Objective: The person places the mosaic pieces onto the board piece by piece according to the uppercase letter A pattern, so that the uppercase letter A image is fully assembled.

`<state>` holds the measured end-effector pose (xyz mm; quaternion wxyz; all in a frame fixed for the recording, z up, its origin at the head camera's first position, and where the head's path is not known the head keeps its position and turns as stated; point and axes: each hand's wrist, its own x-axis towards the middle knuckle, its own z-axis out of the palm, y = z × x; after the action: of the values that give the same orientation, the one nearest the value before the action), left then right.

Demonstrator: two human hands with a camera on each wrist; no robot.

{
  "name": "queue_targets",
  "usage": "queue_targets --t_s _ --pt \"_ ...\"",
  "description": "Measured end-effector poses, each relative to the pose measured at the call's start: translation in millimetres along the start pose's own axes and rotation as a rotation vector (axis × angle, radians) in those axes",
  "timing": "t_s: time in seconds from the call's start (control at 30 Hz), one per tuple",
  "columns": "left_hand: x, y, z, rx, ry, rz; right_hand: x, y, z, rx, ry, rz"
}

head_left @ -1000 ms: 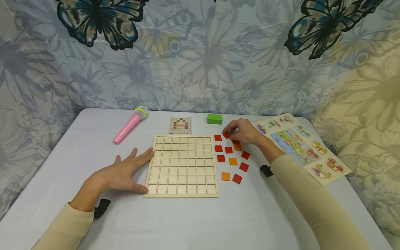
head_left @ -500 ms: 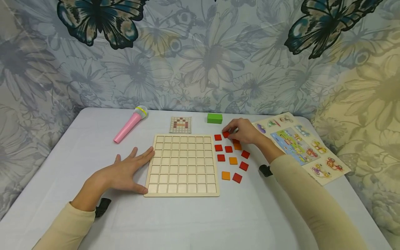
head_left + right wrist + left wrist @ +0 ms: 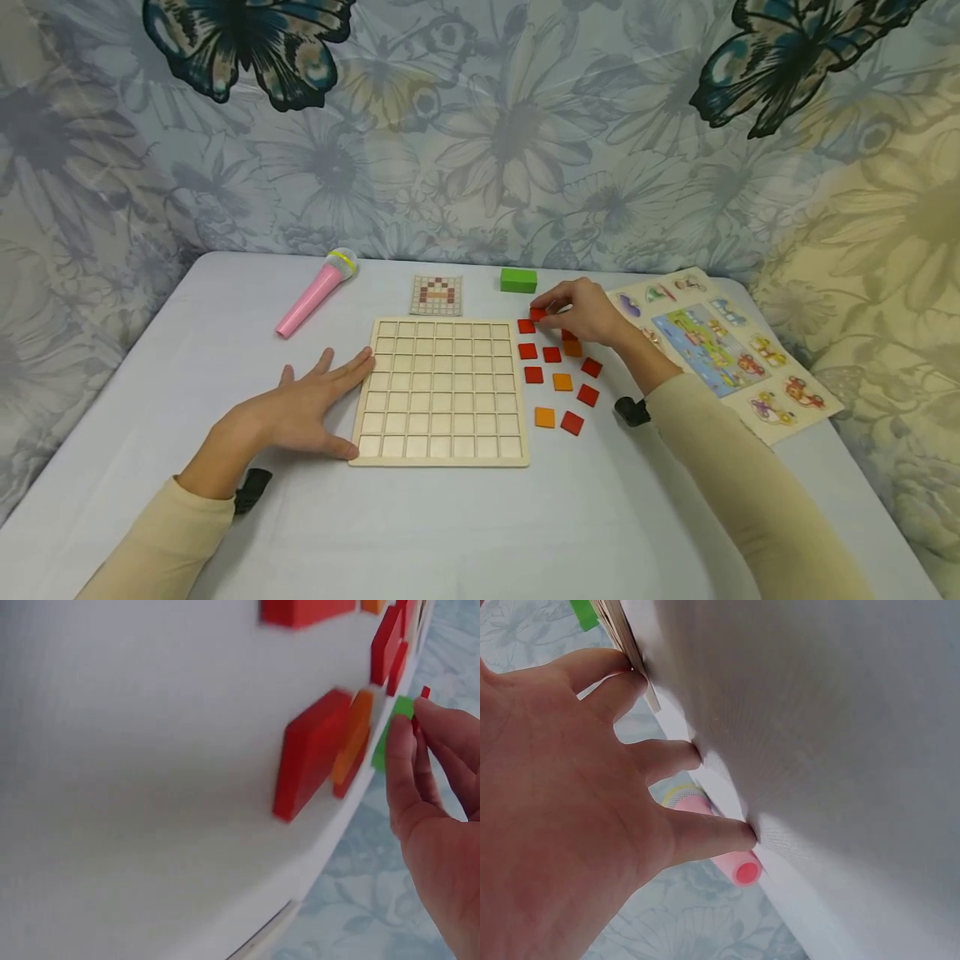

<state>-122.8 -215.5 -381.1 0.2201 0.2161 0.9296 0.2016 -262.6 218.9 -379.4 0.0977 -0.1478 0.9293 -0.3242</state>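
Note:
A pale wooden grid board (image 3: 442,379) with square recesses lies in the middle of the table. My left hand (image 3: 300,415) is spread at its left side, fingertips and thumb touching the edge; in the left wrist view the outer fingers (image 3: 667,759) rest on the cloth. Beyond the board's upper right corner, my right hand (image 3: 588,312) pinches a red square tile (image 3: 537,315) between thumb and fingers. The right wrist view shows that tile (image 3: 424,701) edge-on at the fingertips. Several red tiles (image 3: 572,423) and a few orange tiles (image 3: 544,417) lie right of the board.
Behind the board lie a small pattern card (image 3: 437,296) and a green block (image 3: 518,280). A pink toy microphone (image 3: 311,300) lies at the back left. To the right, a picture puzzle board (image 3: 720,350) sits partly under my right forearm. A patterned cloth backdrop (image 3: 480,150) rises behind the table.
My right hand, with the red tile in its pinch, has shifted slightly left toward the board's corner. My left hand stays at the board's edge. The head view has tilted slightly.

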Motion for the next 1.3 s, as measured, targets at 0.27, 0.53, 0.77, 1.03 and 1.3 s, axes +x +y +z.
queue_targets --t_s 0.27,0.53,0.77,1.03,1.3 --pt "0.9 -2.3 -0.6 0.003 -0.008 -0.010 3.4 -16.1 8.8 0.058 -0.014 0.007" --pt "4.4 -2.6 0.6 0.002 -0.012 -0.001 3.4 -27.5 16.2 0.084 -0.013 0.003" --pt "5.1 -1.3 0.0 0.013 -0.010 -0.005 6.0 -40.1 23.8 0.098 -0.018 -0.032" --pt "4.2 -0.6 -1.0 0.004 -0.012 -0.004 9.6 -53.2 35.1 0.135 -0.026 -0.063" --pt "3.4 -0.7 0.2 -0.013 -0.013 -0.005 13.2 -67.8 43.2 0.138 -0.050 -0.079"
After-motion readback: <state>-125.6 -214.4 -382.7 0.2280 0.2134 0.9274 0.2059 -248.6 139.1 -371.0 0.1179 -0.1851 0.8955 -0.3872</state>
